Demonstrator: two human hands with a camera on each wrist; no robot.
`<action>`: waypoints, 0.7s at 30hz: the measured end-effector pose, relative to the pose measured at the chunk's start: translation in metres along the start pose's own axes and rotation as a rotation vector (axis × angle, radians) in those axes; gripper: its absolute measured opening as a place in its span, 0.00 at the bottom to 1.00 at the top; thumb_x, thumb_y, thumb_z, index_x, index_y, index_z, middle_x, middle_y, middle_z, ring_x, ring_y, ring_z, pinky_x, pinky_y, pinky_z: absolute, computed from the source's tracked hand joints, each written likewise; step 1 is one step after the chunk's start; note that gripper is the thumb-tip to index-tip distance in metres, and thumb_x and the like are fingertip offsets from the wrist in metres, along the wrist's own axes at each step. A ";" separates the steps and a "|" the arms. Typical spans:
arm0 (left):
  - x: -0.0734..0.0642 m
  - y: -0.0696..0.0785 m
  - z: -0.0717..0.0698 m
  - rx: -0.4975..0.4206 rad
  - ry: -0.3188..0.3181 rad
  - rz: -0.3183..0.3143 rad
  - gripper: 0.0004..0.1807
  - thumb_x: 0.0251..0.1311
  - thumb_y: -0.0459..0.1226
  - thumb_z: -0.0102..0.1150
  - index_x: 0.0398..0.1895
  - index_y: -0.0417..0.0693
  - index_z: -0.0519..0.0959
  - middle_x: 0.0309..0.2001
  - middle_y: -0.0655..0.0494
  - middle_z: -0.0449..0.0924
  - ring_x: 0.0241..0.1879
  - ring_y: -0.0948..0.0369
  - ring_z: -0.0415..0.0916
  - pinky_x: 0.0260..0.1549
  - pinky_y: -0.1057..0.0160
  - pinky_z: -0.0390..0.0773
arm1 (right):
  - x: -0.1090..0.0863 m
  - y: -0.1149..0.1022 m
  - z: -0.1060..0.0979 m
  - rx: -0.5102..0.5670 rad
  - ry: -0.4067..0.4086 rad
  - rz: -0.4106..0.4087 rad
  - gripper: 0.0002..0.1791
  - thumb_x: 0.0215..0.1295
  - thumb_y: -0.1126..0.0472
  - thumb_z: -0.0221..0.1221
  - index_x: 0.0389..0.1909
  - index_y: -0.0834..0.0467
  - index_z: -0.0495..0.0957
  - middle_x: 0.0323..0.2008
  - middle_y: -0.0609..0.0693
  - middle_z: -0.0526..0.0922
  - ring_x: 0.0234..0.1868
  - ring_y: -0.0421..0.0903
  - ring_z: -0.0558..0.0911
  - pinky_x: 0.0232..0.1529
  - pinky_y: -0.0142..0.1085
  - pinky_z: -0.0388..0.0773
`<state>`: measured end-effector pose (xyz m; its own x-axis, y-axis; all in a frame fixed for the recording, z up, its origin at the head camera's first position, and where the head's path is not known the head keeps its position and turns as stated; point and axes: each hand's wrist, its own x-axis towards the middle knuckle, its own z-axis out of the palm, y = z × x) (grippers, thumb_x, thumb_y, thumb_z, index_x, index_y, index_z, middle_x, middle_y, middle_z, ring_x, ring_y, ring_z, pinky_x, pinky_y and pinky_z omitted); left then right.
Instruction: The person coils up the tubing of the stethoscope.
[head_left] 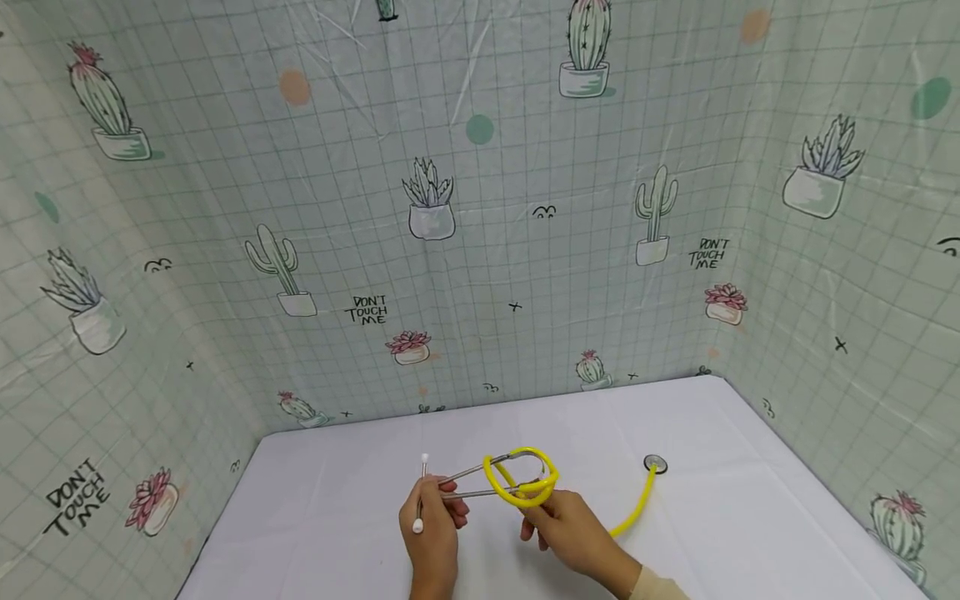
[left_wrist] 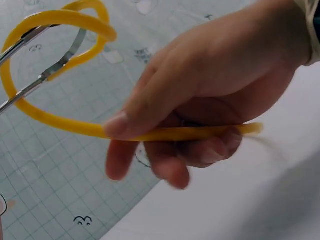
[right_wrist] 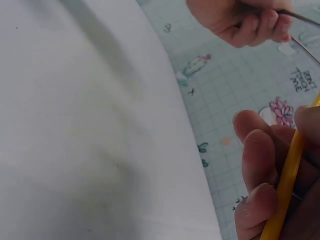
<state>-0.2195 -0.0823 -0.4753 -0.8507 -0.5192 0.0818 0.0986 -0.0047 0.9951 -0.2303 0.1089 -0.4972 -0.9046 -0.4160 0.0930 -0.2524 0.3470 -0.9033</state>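
A stethoscope with yellow tubing is held between both hands above the white table. My left hand grips its metal ear tubes near the white ear tips, which stick out on either side of the fingers. Close to the looped part of the tubing, my right hand pinches the yellow tube between thumb and fingers; the left wrist view shows this right hand closely. The round chest piece lies on the table to the right. In the right wrist view, the left hand appears at the top.
A white cloth covers the table. Grid-patterned sheets printed with cacti and lettering rise behind it and on both sides.
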 end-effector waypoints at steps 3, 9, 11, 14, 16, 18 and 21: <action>0.005 0.000 0.000 -0.027 0.041 0.021 0.20 0.77 0.39 0.38 0.33 0.36 0.78 0.21 0.42 0.78 0.17 0.57 0.75 0.16 0.65 0.79 | -0.003 -0.002 0.002 -0.070 -0.011 -0.039 0.18 0.79 0.51 0.49 0.44 0.62 0.81 0.23 0.40 0.79 0.20 0.37 0.75 0.19 0.30 0.72; 0.019 0.000 -0.007 -0.032 0.100 0.104 0.21 0.77 0.39 0.38 0.32 0.35 0.77 0.20 0.45 0.77 0.17 0.52 0.76 0.15 0.66 0.78 | -0.015 0.000 0.002 -0.230 0.004 -0.113 0.18 0.79 0.52 0.50 0.52 0.61 0.80 0.20 0.34 0.74 0.18 0.32 0.68 0.20 0.29 0.69; 0.023 0.000 -0.012 -0.021 0.121 0.135 0.21 0.78 0.39 0.38 0.33 0.35 0.77 0.21 0.45 0.77 0.17 0.53 0.77 0.15 0.67 0.78 | -0.019 0.002 0.002 -0.279 0.034 -0.147 0.18 0.78 0.53 0.51 0.53 0.61 0.81 0.20 0.33 0.71 0.20 0.31 0.67 0.23 0.28 0.70; 0.026 0.000 -0.016 -0.016 0.145 0.161 0.21 0.78 0.40 0.38 0.34 0.35 0.77 0.21 0.46 0.77 0.16 0.58 0.76 0.15 0.68 0.78 | -0.023 0.005 0.001 -0.330 0.082 -0.195 0.17 0.77 0.55 0.53 0.54 0.61 0.81 0.22 0.33 0.72 0.25 0.31 0.70 0.27 0.29 0.72; 0.026 -0.002 -0.015 -0.017 0.153 0.171 0.21 0.78 0.39 0.39 0.33 0.34 0.77 0.21 0.47 0.77 0.16 0.60 0.75 0.15 0.68 0.78 | -0.026 0.004 0.001 -0.368 0.100 -0.234 0.16 0.77 0.55 0.54 0.54 0.61 0.82 0.25 0.34 0.76 0.27 0.31 0.71 0.30 0.30 0.74; 0.026 -0.004 -0.014 -0.018 0.157 0.186 0.21 0.78 0.38 0.39 0.32 0.34 0.77 0.20 0.48 0.77 0.15 0.59 0.76 0.14 0.68 0.77 | -0.028 0.001 0.001 -0.400 0.109 -0.281 0.15 0.76 0.56 0.54 0.54 0.61 0.82 0.29 0.37 0.81 0.29 0.30 0.72 0.31 0.30 0.75; 0.027 -0.010 -0.011 -0.008 0.169 0.228 0.20 0.77 0.37 0.40 0.30 0.35 0.77 0.18 0.49 0.77 0.14 0.56 0.76 0.13 0.67 0.77 | -0.032 -0.007 0.002 -0.470 0.136 -0.367 0.14 0.74 0.58 0.57 0.54 0.61 0.82 0.30 0.38 0.82 0.29 0.30 0.72 0.30 0.28 0.75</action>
<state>-0.2374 -0.1059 -0.4833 -0.7081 -0.6425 0.2929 0.2823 0.1226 0.9515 -0.1992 0.1178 -0.4945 -0.7581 -0.4781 0.4435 -0.6521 0.5479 -0.5240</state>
